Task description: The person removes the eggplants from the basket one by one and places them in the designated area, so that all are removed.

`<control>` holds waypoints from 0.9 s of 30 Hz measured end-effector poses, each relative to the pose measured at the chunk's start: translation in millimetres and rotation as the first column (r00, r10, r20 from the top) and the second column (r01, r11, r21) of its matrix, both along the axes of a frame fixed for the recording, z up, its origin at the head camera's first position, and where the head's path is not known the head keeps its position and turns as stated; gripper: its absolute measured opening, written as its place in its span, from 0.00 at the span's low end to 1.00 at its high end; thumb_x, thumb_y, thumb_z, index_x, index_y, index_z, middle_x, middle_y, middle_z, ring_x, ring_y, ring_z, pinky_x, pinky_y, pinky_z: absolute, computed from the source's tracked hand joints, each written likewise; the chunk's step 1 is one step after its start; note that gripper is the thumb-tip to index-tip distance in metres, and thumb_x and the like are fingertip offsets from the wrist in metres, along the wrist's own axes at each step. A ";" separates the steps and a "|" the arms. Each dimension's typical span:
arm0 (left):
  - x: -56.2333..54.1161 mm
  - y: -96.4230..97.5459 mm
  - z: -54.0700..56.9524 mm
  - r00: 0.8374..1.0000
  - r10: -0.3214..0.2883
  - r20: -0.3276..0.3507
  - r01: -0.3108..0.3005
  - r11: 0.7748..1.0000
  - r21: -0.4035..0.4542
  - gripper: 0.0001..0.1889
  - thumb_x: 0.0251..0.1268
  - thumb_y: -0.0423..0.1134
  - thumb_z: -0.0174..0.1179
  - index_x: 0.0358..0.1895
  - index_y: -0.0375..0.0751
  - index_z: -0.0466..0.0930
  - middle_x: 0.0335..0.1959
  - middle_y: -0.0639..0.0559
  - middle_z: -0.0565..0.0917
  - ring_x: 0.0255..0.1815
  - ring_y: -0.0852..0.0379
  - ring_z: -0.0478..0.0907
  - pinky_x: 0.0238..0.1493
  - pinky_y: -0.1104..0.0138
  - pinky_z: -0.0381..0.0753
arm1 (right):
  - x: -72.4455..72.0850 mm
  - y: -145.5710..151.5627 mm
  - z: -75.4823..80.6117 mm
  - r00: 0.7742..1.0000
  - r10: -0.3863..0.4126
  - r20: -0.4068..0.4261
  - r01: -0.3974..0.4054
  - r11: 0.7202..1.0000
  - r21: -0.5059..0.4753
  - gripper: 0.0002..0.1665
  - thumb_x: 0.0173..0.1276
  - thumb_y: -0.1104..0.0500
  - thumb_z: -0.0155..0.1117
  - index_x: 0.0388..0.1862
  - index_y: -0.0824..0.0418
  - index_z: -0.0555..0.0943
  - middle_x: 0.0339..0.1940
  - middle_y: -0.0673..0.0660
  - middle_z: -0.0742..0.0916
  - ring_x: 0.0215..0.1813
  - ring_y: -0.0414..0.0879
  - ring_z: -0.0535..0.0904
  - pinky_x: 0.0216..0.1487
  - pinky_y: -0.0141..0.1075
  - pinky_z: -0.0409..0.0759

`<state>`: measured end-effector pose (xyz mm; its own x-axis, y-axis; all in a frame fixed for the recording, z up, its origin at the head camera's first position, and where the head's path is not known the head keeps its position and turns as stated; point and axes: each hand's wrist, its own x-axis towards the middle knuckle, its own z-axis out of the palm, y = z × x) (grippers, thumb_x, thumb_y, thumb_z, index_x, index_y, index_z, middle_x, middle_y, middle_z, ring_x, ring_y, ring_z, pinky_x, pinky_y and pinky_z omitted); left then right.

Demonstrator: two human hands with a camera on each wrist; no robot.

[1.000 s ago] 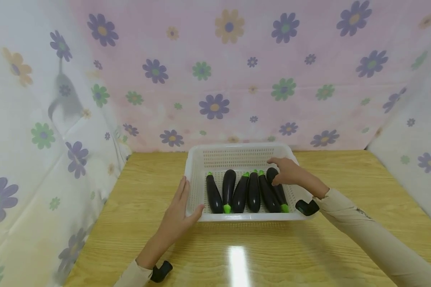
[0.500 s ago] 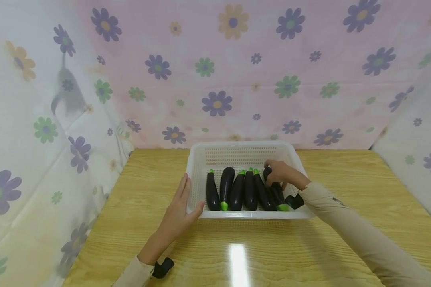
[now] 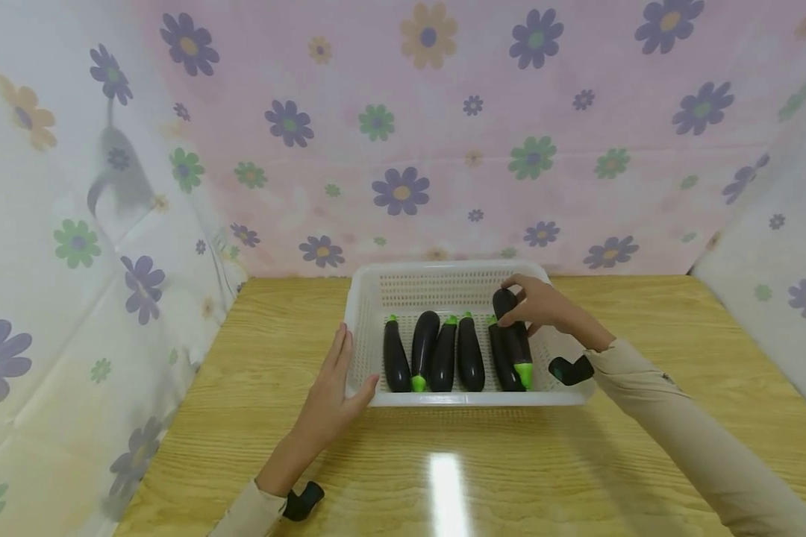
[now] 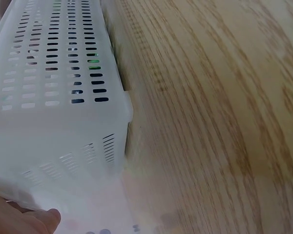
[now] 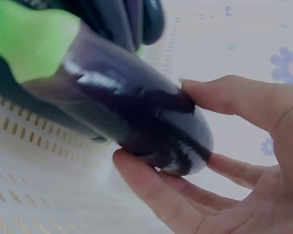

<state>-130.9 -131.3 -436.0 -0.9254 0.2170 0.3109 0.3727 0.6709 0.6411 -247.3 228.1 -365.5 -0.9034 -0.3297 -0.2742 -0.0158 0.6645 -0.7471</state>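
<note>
My right hand [image 3: 542, 304] pinches the rounded end of a dark purple eggplant [image 3: 516, 339] between thumb and fingers. In the right wrist view this eggplant [image 5: 122, 97] slants across, its bright green cap at upper left. It overlaps another eggplant [image 3: 500, 358] at the right of the white plastic basket [image 3: 466, 400]. Several more eggplants lie side by side to the left, one of them [image 3: 396, 358] nearest the basket's left wall. At the basket's front left corner my left hand [image 3: 329, 399] rests, fingers straight along the outer wall and thumb by the front rim.
The perforated basket stands on a wood-grain table [image 3: 289, 321], which the left wrist view shows beside its slotted wall [image 4: 58, 58]. Flower-patterned cloth [image 3: 349, 112] hangs behind and at both sides. A dark strap piece [image 3: 302, 501] sits at each wrist.
My right hand has taken hold of the rightmost eggplant and raised its rounded end up and away. The eggplant beside it has shifted right. My left hand stays at the basket's corner.
</note>
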 end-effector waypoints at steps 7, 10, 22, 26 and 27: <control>-0.3 -0.4 -2.6 1.000 -0.001 -0.006 0.001 1.000 0.002 0.42 0.67 0.54 0.53 0.75 0.36 0.44 0.77 0.52 0.40 0.75 0.50 0.45 0.66 0.48 0.57 | 5.7 15.5 16.5 1.000 -0.020 -0.010 0.019 0.996 -0.091 0.48 0.60 0.56 0.69 0.72 0.64 0.55 0.63 0.76 0.64 0.42 0.59 0.80 0.37 0.49 0.82; -0.8 -0.7 -2.4 1.000 -0.002 -0.012 0.002 1.000 -0.006 0.42 0.67 0.54 0.53 0.75 0.35 0.45 0.77 0.52 0.40 0.75 0.49 0.45 0.66 0.49 0.57 | 7.2 22.2 22.6 0.999 -0.038 -0.026 0.035 0.992 -0.119 0.48 0.60 0.56 0.70 0.73 0.63 0.54 0.63 0.76 0.64 0.43 0.59 0.80 0.37 0.48 0.82; 0.3 0.7 0.4 1.000 -0.010 0.023 0.010 1.000 -0.010 0.44 0.67 0.56 0.52 0.75 0.36 0.41 0.77 0.52 0.36 0.75 0.48 0.42 0.68 0.48 0.53 | 14.8 54.1 38.9 0.993 -0.101 -0.067 0.092 0.988 -0.125 0.51 0.62 0.51 0.67 0.76 0.60 0.49 0.66 0.73 0.64 0.47 0.60 0.80 0.42 0.48 0.81; -0.3 -0.1 -0.5 1.000 -0.011 0.013 0.011 1.000 -0.018 0.45 0.66 0.55 0.54 0.75 0.35 0.41 0.77 0.52 0.36 0.75 0.48 0.43 0.68 0.48 0.53 | 17.5 65.0 40.2 0.989 -0.117 -0.089 0.105 0.986 -0.127 0.50 0.63 0.51 0.66 0.75 0.60 0.50 0.66 0.73 0.65 0.45 0.57 0.81 0.42 0.46 0.81; -0.4 -0.4 -0.7 1.000 -0.011 0.013 0.011 1.000 -0.018 0.45 0.66 0.54 0.54 0.75 0.35 0.40 0.77 0.52 0.36 0.75 0.48 0.43 0.68 0.48 0.53 | 17.7 67.6 39.8 0.988 -0.121 -0.092 0.109 0.986 -0.126 0.49 0.63 0.51 0.66 0.75 0.60 0.50 0.66 0.73 0.65 0.44 0.54 0.81 0.42 0.46 0.81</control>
